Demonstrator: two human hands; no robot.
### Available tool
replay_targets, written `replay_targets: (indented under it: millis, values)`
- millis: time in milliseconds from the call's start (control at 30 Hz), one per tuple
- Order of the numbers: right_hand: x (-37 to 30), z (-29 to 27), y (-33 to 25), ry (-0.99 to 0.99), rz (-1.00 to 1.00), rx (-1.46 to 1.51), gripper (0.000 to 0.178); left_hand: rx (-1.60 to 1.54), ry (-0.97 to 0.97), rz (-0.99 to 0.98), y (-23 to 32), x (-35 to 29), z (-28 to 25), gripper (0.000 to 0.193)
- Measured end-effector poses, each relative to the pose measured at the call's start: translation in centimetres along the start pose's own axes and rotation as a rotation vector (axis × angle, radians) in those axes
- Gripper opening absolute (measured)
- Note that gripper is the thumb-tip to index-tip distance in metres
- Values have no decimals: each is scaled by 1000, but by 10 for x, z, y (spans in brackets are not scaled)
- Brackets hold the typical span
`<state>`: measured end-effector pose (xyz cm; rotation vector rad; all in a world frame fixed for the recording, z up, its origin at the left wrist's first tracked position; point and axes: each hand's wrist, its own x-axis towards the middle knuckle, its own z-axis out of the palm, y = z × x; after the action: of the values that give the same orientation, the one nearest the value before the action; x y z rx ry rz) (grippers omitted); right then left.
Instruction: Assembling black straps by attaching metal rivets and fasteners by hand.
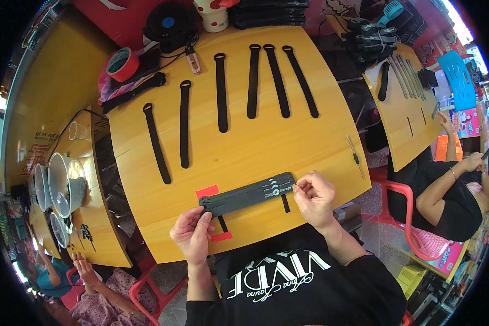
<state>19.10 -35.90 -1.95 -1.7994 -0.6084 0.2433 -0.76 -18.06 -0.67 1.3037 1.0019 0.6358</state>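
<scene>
Bowls (65, 190) sit on a side desk (107, 239) well to the left of the left hand (193, 231); a co-worker's hands (86, 270) are also to its left, slightly lower. A red tape roll (127, 72) lies beyond the left hand and to its left.

Far ahead of both hands, 6 black straps (221, 92) lie spread from left to right, apart from each other, looped ends pointing away.

The left hand pinches the left end of a dark stack (244, 196) of flat straps between thumb and fingers. Just ahead of and below that end are 2 bits of red tape (221, 237). The stack spans the gap between the hands, slanting up to the right; whether it rests fully on the main desk (244, 149) cannot be told. From under its near edge poke 2 short black strips (286, 204).

The right hand (314, 198) pinches the stack's right end. A slim tool (355, 157) lies beyond it, to the right.

Judging by how things lie, gathering the stack is done and squaring it nearly so, since the ends look slightly fanned. Nothing visibly closes over its top, and the 6 straps remain separate.
</scene>
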Motion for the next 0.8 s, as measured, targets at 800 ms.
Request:
replay_targets:
  millis: [800]
  values:
    - [1, 8, -4, 27, -20, -54, 18, 37, 5, 2, -1, 1, -2, 12]
